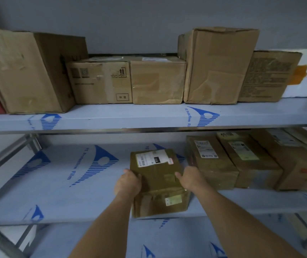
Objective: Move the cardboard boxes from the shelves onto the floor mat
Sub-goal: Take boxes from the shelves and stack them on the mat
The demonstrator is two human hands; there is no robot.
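- I see both of my hands on 1 small taped cardboard box that sits at the front of the middle shelf, its near face overhanging the shelf's front edge a little.
- My left hand clasps the box's left side near the top edge: the thumb lies along the top corner, and the fingers curl down around the side, mostly hidden from me.
- My right hand grips the right side of the same box; the thumb reaches onto the top face, and the other fingers wrap down the far right side, between this box and its neighbour.
- So the box lies directly between my 2 hands, held from both sides, with its white shipping label on the top face beyond my thumbs and a smaller label on the near face below them.
- Just to the right on the same shelf I count 3 more labelled boxes packed side by side; the nearest one is just beside my right hand.
- The upper shelf carries a row of larger cardboard boxes standing against the wall, well apart from my hands.
- Both shelf surfaces wear pale film printed with blue logos.
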